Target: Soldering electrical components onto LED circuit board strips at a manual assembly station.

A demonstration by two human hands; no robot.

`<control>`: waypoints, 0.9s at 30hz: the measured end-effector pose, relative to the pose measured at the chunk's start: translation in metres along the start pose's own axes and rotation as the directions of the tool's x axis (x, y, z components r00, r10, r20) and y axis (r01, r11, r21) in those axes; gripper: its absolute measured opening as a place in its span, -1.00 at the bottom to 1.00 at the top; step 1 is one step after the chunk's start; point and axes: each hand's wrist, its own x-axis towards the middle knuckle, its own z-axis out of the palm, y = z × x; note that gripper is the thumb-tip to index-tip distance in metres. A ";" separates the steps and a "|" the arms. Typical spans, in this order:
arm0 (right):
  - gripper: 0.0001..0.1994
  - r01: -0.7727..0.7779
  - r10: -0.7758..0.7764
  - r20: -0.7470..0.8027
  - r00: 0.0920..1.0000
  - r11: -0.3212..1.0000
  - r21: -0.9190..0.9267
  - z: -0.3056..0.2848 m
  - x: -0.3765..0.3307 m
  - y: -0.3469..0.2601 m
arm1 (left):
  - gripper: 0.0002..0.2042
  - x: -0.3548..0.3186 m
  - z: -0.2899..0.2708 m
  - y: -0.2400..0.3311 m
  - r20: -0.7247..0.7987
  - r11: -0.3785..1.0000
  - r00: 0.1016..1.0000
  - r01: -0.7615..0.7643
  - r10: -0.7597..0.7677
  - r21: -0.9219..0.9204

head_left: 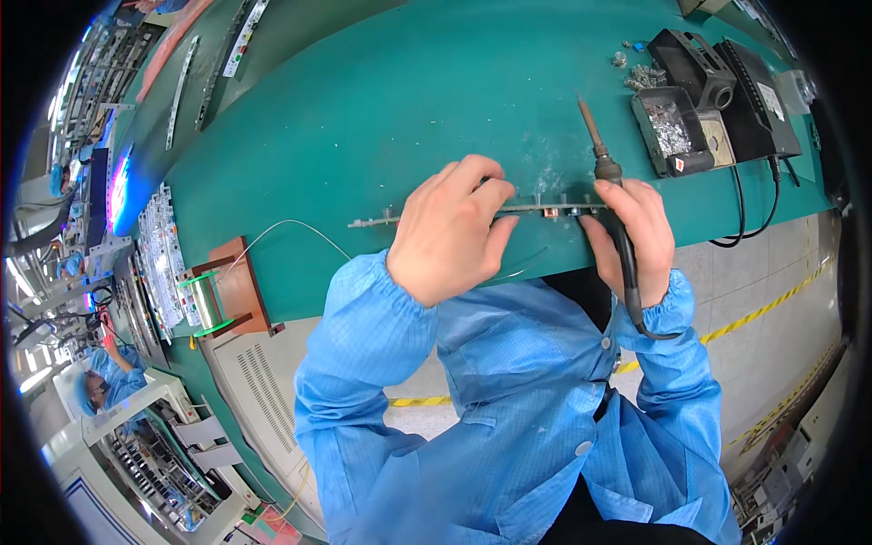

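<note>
A long, narrow circuit board (533,210) stands on edge across the green mat, small components showing along it. My left hand (451,234) is closed around its middle, with fingers over the far side and thumb on the near side. In my right hand (643,234) lies a soldering iron (608,169), its tip pointing away from me above the mat. That hand's thumb and fingertips also meet the board's right end. Thin solder wire (300,223) runs from a spool (207,303) to my left hand; a thin end shows beyond the palm.
The spool sits on a brown stand (247,282) at the left. At the far right are a black soldering station (756,100), an iron holder (692,68) and a tray (666,130) of metal bits. Board strips (162,250) lie left. Another person (111,381) is at lower left.
</note>
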 end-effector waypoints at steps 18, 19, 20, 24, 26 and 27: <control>-0.51 0.202 -0.191 -0.187 0.964 0.978 0.042 0.005 -0.017 0.015 | -0.76 0.009 -0.004 0.011 0.139 0.981 0.977 -0.146 0.163 -0.125; -0.49 0.195 -0.183 -0.185 0.966 0.980 0.046 0.004 -0.018 0.015 | -0.77 0.009 -0.005 0.011 0.151 0.981 0.975 -0.146 0.165 -0.129; -0.49 0.196 -0.184 -0.185 0.965 0.980 0.047 0.004 -0.018 0.015 | -0.77 0.009 -0.005 0.012 0.150 0.981 0.975 -0.146 0.165 -0.128; -0.48 0.183 -0.171 -0.178 0.969 0.982 0.052 0.004 -0.019 0.016 | -0.77 0.009 -0.003 0.011 0.148 0.973 0.968 -0.181 0.202 -0.144; -0.48 0.174 -0.160 -0.179 0.971 0.983 0.062 0.003 -0.018 0.015 | -0.77 0.010 -0.003 0.012 0.148 0.969 0.965 -0.192 0.215 -0.158; -0.46 0.151 -0.146 -0.150 0.978 0.988 0.025 0.002 -0.015 0.013 | -0.79 0.010 -0.003 0.012 0.177 0.975 0.969 -0.144 0.174 -0.170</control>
